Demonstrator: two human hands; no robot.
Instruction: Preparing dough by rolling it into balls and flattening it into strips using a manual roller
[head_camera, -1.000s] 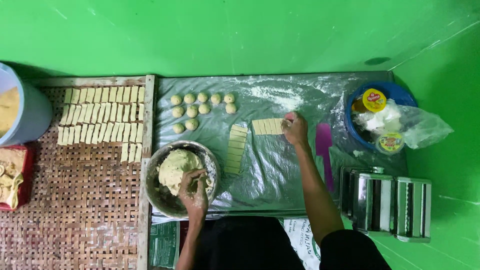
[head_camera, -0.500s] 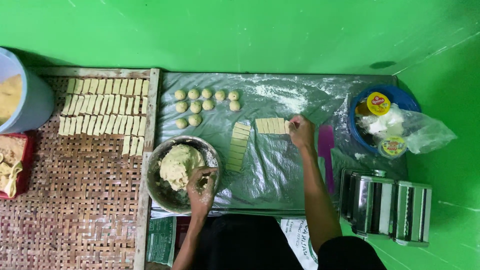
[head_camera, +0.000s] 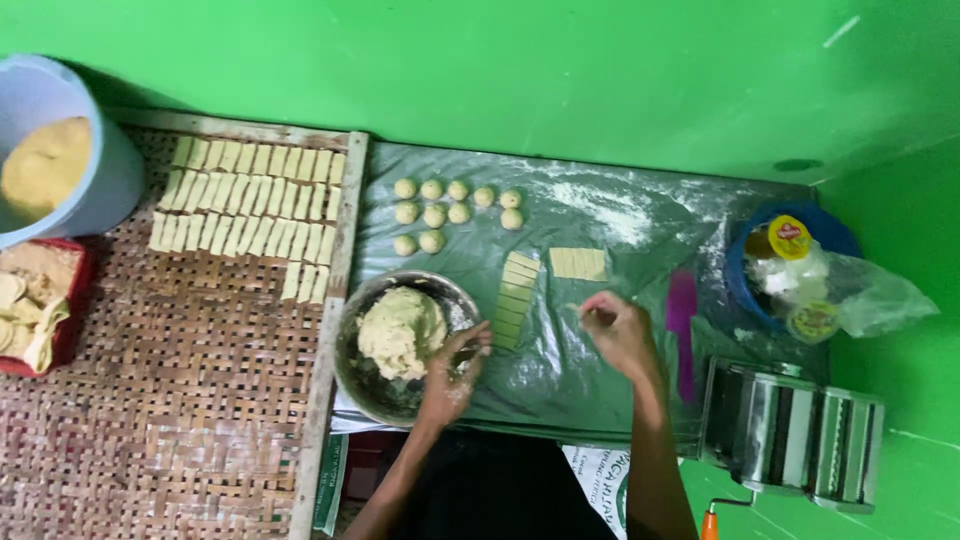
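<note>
My left hand (head_camera: 452, 372) rests on the right rim of a metal bowl (head_camera: 356, 386) that holds a pale yellow lump of filling (head_camera: 400, 330). My right hand (head_camera: 618, 330) hovers over the floured plastic sheet (head_camera: 610, 215), fingers pinched together; whether it holds anything I cannot tell. A column of cut dough strips (head_camera: 512, 300) lies between my hands. A small flat dough piece (head_camera: 578, 263) sits just beyond my right hand. Several small dough balls (head_camera: 433, 213) lie at the sheet's far left.
A woven bamboo tray (head_camera: 140, 400) on the left carries rows of shaped pastries (head_camera: 250, 200). A blue bucket (head_camera: 95, 190) and a red tray (head_camera: 70, 345) stand at far left. A purple scraper (head_camera: 682, 330), a blue bowl of jars (head_camera: 795, 270) and a metal pasta roller (head_camera: 795, 430) stand on the right.
My right hand has drawn back from the flat dough piece toward me. My left hand stays at the bowl's rim.
</note>
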